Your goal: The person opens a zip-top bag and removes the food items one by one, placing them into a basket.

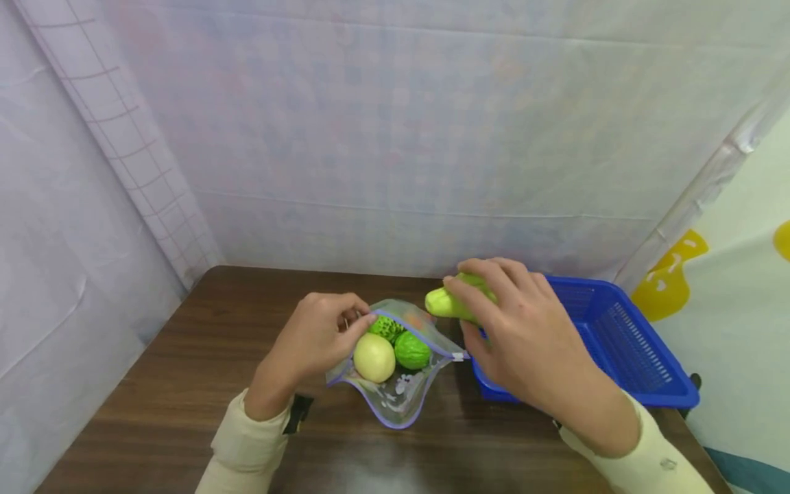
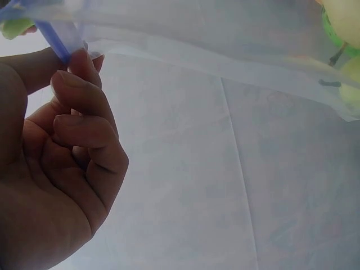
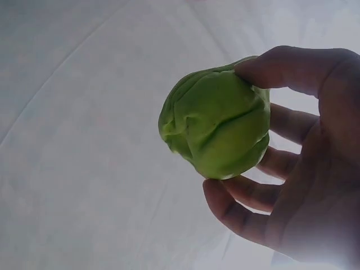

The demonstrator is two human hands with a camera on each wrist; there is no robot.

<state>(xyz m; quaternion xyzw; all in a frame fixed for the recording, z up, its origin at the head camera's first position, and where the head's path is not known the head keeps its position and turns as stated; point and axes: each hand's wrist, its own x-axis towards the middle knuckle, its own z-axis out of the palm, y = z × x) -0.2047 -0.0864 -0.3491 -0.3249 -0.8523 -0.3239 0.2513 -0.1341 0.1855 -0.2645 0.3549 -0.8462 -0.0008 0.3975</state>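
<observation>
In the head view my left hand pinches the purple-edged rim of a clear zip bag between thumb and fingers. The bag's mouth gapes, its white slider at the right corner. Inside lie a pale yellow round fruit, a green ridged one and a bumpy dark-spotted green one. Something orange-red shows through the far side of the plastic. To the right, my right hand grips a light green chayote, its narrow end pointing toward the bag. Its creased end shows in the right wrist view.
A blue plastic basket with slotted walls stands right of the bag, partly behind my right hand. The brown wooden table ends at a pale curtain at the back. Yellow shapes mark the right-hand cloth.
</observation>
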